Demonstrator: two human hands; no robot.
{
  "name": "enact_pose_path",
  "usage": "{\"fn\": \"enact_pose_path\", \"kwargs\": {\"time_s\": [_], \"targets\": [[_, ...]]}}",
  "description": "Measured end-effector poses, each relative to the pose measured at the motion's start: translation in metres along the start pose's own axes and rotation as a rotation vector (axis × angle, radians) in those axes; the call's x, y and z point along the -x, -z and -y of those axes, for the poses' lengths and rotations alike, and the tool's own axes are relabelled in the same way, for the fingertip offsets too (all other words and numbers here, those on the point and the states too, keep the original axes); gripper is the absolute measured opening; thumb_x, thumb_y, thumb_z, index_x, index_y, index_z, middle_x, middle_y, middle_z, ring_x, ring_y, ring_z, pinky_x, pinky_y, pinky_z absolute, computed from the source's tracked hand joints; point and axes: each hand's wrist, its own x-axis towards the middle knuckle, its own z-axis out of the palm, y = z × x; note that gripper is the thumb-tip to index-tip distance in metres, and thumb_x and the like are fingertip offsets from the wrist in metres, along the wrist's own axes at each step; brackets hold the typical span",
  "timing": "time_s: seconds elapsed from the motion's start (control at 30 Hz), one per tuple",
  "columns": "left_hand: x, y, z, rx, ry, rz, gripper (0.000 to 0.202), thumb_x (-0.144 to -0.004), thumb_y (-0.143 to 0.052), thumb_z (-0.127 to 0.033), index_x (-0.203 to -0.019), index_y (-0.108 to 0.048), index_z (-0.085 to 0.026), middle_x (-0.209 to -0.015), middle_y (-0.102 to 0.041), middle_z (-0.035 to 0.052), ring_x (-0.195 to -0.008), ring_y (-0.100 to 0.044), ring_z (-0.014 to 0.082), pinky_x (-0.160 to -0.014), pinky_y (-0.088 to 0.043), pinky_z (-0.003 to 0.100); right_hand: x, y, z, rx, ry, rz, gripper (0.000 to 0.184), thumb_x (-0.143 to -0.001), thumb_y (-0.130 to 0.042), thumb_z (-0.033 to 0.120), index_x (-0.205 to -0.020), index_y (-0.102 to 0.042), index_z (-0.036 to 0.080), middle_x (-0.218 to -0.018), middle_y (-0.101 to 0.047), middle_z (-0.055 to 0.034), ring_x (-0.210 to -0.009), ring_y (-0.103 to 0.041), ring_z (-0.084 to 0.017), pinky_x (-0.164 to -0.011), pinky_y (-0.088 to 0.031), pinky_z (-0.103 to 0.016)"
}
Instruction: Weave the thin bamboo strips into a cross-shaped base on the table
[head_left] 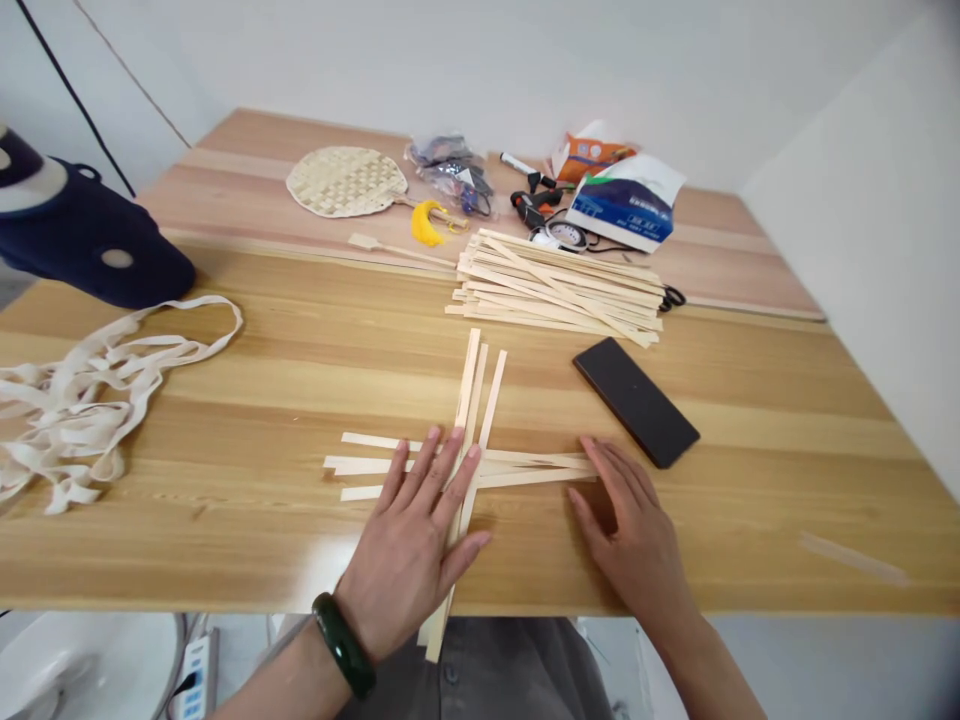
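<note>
Several pale bamboo strips (pixel 532 465) lie crosswise on the wooden table, some running left to right and others (pixel 469 385) pointing away from me, with their near ends past the table's front edge. My left hand (pixel 412 545), a dark green bangle at its wrist, rests flat with spread fingers over the crossing. At the right ends of the sideways strips is my right hand (pixel 630 530), its thumb and fingers apart and its fingertips at the strip ends. Part of the crossing is hidden under my left hand.
A black flat block (pixel 636 402) lies right of the strips. Behind are a pile of bamboo strips (pixel 555 285), a woven fan (pixel 346 182), yellow tassel (pixel 427 224), glue gun (pixel 536 205) and tissue pack (pixel 626 205). White cloth tape (pixel 112 385) and a dark blue object (pixel 90 235) are left.
</note>
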Motion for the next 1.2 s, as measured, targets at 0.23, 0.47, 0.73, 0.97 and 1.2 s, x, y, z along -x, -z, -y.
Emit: {"fn": "enact_pose_path", "kwargs": {"time_s": [0.23, 0.47, 0.73, 0.97, 1.2], "targets": [[0.001, -0.009, -0.005, -0.069, 0.032, 0.027, 0.074, -0.095, -0.049, -0.05, -0.154, -0.027, -0.011, -0.159, -0.03, 0.0144, -0.149, -0.025, 0.0344, -0.12, -0.02, 0.054, 0.003, 0.002, 0.005, -0.039, -0.022, -0.105, 0.047, -0.094, -0.055, 0.016, -0.14, -0.05, 0.022, -0.115, -0.071, -0.0096, -0.106, -0.066, -0.024, -0.091, -0.056, -0.043], [0.001, -0.007, -0.007, -0.073, 0.037, 0.049, 0.074, -0.095, -0.049, -0.05, -0.154, -0.027, -0.012, -0.16, -0.028, 0.0144, -0.149, -0.024, 0.0354, -0.119, -0.022, 0.055, -0.004, 0.01, -0.005, -0.043, 0.07, -0.102, 0.03, -0.092, -0.056, 0.01, -0.117, -0.067, 0.022, -0.101, -0.074, -0.0056, -0.092, -0.067, -0.021, -0.084, -0.056, -0.036], [0.0, -0.002, -0.007, -0.064, 0.067, 0.112, 0.073, -0.096, -0.043, -0.055, -0.154, -0.026, -0.014, -0.161, -0.025, 0.0125, -0.149, -0.022, 0.0347, -0.12, -0.022, 0.055, -0.024, 0.011, -0.015, 0.074, 0.268, 0.002, 0.017, -0.094, -0.06, 0.027, -0.106, -0.07, 0.018, -0.099, -0.073, -0.0069, -0.096, -0.066, -0.025, -0.088, -0.053, -0.04], [0.0, -0.003, -0.006, -0.068, 0.064, 0.121, 0.073, -0.097, -0.042, -0.055, -0.154, -0.026, -0.013, -0.161, -0.025, 0.0127, -0.149, -0.022, 0.0337, -0.119, -0.023, 0.053, -0.036, 0.006, -0.014, 0.011, 0.212, 0.062, 0.021, -0.096, -0.053, 0.022, -0.11, -0.069, 0.019, -0.104, -0.071, -0.0066, -0.095, -0.066, -0.021, -0.084, -0.054, -0.036], [0.002, -0.005, -0.006, -0.056, 0.064, 0.113, 0.072, -0.098, -0.038, -0.054, -0.155, -0.023, -0.013, -0.162, -0.022, 0.0115, -0.151, -0.018, 0.0315, -0.122, -0.017, 0.051, -0.04, 0.007, -0.006, 0.051, 0.137, 0.066, 0.025, -0.094, -0.051, 0.017, -0.111, -0.07, 0.02, -0.105, -0.07, -0.0079, -0.098, -0.064, -0.022, -0.082, -0.056, -0.037]]}}
